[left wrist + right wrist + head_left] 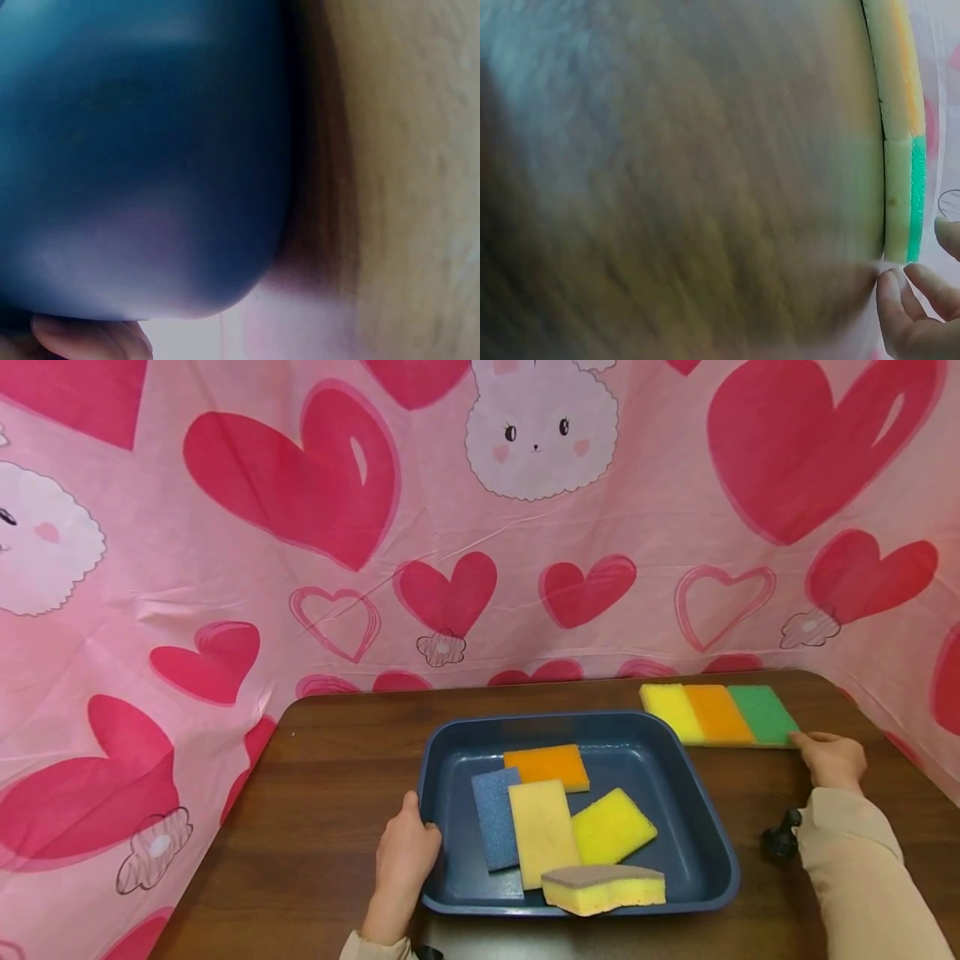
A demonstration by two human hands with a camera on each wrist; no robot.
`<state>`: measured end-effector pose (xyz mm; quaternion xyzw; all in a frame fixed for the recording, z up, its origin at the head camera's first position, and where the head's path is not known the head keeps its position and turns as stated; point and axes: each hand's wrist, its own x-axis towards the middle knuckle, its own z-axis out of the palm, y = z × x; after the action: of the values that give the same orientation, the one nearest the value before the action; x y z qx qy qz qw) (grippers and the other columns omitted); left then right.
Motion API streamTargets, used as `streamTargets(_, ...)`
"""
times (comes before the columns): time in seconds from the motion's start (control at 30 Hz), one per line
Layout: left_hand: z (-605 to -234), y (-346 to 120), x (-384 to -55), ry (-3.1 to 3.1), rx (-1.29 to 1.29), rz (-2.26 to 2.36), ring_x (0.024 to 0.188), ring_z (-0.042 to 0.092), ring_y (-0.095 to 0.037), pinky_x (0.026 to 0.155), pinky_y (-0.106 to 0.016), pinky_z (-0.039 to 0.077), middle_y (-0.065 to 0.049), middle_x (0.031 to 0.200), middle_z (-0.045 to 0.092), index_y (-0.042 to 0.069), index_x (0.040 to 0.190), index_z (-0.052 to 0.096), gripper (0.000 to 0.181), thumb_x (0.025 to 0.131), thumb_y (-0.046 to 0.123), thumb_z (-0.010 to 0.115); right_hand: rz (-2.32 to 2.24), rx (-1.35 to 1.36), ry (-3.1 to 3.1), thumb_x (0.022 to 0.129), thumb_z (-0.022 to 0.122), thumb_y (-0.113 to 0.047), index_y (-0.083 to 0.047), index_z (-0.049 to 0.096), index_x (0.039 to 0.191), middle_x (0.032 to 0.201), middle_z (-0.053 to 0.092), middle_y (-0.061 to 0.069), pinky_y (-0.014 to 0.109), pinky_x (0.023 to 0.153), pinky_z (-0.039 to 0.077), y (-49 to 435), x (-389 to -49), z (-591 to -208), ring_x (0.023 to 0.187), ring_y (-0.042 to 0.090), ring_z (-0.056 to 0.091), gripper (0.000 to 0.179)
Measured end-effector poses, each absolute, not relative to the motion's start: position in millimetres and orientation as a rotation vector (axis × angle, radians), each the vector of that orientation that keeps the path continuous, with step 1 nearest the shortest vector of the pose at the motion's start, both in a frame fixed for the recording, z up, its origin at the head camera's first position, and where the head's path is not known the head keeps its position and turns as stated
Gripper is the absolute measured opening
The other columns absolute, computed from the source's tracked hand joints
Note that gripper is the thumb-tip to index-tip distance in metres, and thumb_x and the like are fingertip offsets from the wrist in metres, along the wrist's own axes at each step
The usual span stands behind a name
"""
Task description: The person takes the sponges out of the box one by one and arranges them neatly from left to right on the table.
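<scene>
A blue rectangular tray point(708, 860) stands on the table, and my left hand point(405, 852) grips its left rim. The left wrist view shows the tray's outer wall point(150, 150) with fingertips point(90, 341) at the rim. At the back right, a yellow sponge point(670, 714), an orange sponge point(717, 714) and a green sponge point(763, 714) lie side by side in a row. My right hand point(832, 762) touches the green sponge's right end with its fingertips. In the right wrist view the thumb point(949, 236) stands apart from the green sponge point(907, 199).
In the tray lie an orange sponge point(547, 767), a blue sponge point(495, 818), a pale yellow sponge point(543, 835), a bright yellow sponge point(615, 828) and a grey-topped yellow sponge point(603, 891). Behind the brown wooden table point(322, 827) hangs a pink heart-patterned cloth point(420, 527).
</scene>
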<state>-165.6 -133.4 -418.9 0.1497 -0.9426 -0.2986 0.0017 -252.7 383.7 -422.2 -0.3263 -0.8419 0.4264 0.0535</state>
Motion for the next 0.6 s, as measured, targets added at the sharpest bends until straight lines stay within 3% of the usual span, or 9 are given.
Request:
streamTargets(0.13, -419.9, -133.2, -165.5, -2.96, 0.465, -0.948, 0.06, 0.056, -0.027, 0.051, -0.038, 0.038, -0.023, 0.082, 0.065, -0.001, 0.112, 0.049, 0.031, 0.082, 0.009, 0.051, 1.282, -0.993, -2.557, 0.092, 0.049, -0.033, 0.013, 0.039, 0.135, 0.117, 0.046, 0.04, 0.023, 0.053, 0.038, 387.6, -250.9, -420.6, 0.076, 0.03, 0.05, 0.065)
streamTargets(0.23, -420.0, -132.8, -165.4, -2.958, 0.471, -0.948, 0.059, 0.056, -0.027, 0.051, -0.038, 0.038, -0.022, 0.081, 0.065, 0.0, 0.111, 0.05, 0.03, 0.082, 0.009, 0.051, 1.289, -0.966, -2.557, 0.092, 0.047, -0.036, 0.013, 0.038, 0.136, 0.129, 0.042, 0.039, 0.021, 0.057, 0.034, 388.9, -250.8, -417.3, 0.097, 0.04, 0.05, 0.067)
streamTargets(0.3, -419.9, -132.8, -165.4, -2.953, 0.469, -0.94, 0.059, 0.056, -0.028, 0.051, -0.038, 0.038, -0.022, 0.08, 0.064, 0.0, 0.108, 0.049, 0.028, 0.082, 0.009, 0.05, 1.305, -0.935, -2.563, 0.093, 0.045, -0.038, 0.013, 0.036, 0.138, 0.14, 0.035, 0.036, 0.02, 0.062, 0.031, 388.9, -250.9, -413.8, 0.116, 0.045, 0.039, 0.069)
streamTargets(0.37, -419.4, -132.6, -165.2, -2.947, 0.464, -0.933, 0.059, 0.057, -0.029, 0.051, -0.039, 0.037, -0.022, 0.078, 0.064, 0.0, 0.103, 0.049, 0.024, 0.081, 0.008, 0.05, 1.316, -0.898, -2.57, 0.092, 0.047, -0.04, 0.011, 0.036, 0.139, 0.115, 0.059, 0.027, 0.018, 0.061, 0.034, 389.8, -251.8, -409.8, 0.111, 0.041, 0.043, 0.07)
streamTargets(0.4, -419.1, -132.5, -165.2, -2.943, 0.461, -0.931, 0.059, 0.057, -0.03, 0.051, -0.039, 0.037, -0.023, 0.076, 0.063, 0.001, 0.101, 0.049, 0.022, 0.081, 0.008, 0.05, 1.319, -0.874, -2.578, 0.092, 0.048, -0.041, 0.011, 0.036, 0.139, 0.097, 0.065, 0.014, 0.017, 0.059, 0.036, 390.1, -252.2, -407.8, 0.104, 0.035, 0.047, 0.071)
streamTargets(0.43, -418.9, -132.4, -165.0, -2.939, 0.457, -0.93, 0.059, 0.057, -0.031, 0.05, -0.04, 0.037, -0.023, 0.075, 0.063, 0.001, 0.1, 0.048, 0.02, 0.081, 0.008, 0.05, 1.327, -0.839, -2.587, 0.092, 0.049, -0.041, 0.011, 0.037, 0.139, 0.081, 0.064, -0.001, 0.017, 0.059, 0.036, 390.2, -252.5, -405.5, 0.101, 0.033, 0.048, 0.071)
streamTargets(0.5, -418.4, -132.1, -164.7, -2.937, 0.45, -0.928, 0.059, 0.058, -0.032, 0.05, -0.04, 0.037, -0.023, 0.074, 0.063, 0.001, 0.098, 0.048, 0.019, 0.08, 0.007, 0.05, 1.315, -0.766, -2.614, 0.092, 0.05, -0.042, 0.011, 0.039, 0.138, 0.066, 0.045, -0.027, 0.016, 0.059, 0.038, 390.3, -253.7, -401.2, 0.089, 0.021, 0.049, 0.072)
streamTargets(0.53, -418.3, -131.9, -164.6, -2.937, 0.449, -0.931, 0.058, 0.057, -0.032, 0.05, -0.04, 0.037, -0.022, 0.073, 0.062, 0.001, 0.097, 0.048, 0.018, 0.08, 0.007, 0.05, 1.287, -0.72, -2.64, 0.092, 0.05, -0.043, 0.011, 0.04, 0.137, 0.067, 0.042, -0.029, 0.017, 0.059, 0.038, 389.5, -254.5, -399.0, 0.084, 0.018, 0.047, 0.072)
streamTargets(0.6, -418.4, -131.9, -164.5, -2.938, 0.449, -0.937, 0.058, 0.057, -0.031, 0.05, -0.039, 0.036, -0.022, 0.072, 0.062, 0.001, 0.097, 0.048, 0.018, 0.08, 0.007, 0.05, 1.263, -0.619, -2.684, 0.093, 0.048, -0.045, 0.012, 0.038, 0.138, 0.078, 0.061, -0.009, 0.025, 0.071, 0.044, 385.3, -255.3, -394.4, 0.091, 0.024, 0.049, 0.073)
